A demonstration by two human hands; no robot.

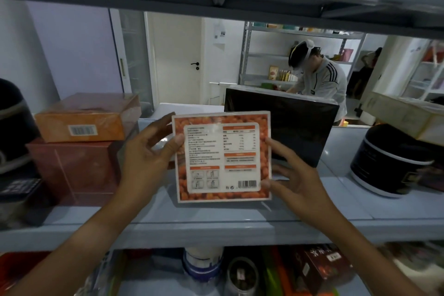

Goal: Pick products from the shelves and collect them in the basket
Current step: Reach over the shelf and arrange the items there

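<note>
The flat packet [222,156] shows an orange bean-like print around a white label with orange bars and a black barcode — beside it an orange box [89,118] tops a dark red box [72,170], with a glossy black box [288,125] behind on the pale blue-grey shelf [216,228].

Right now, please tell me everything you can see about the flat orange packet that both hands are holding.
The orange packet is a flat, near-square pouch that looks like glossy plastic, with a pale sealed border. Its printed back faces the camera: a white label panel with small text, a table, four small pictograms and a barcode at the lower right, over an orange food pattern. It is held upright above the grey shelf, in front of a black box. The left hand pinches its left edge; the right hand pinches the right edge.
</note>
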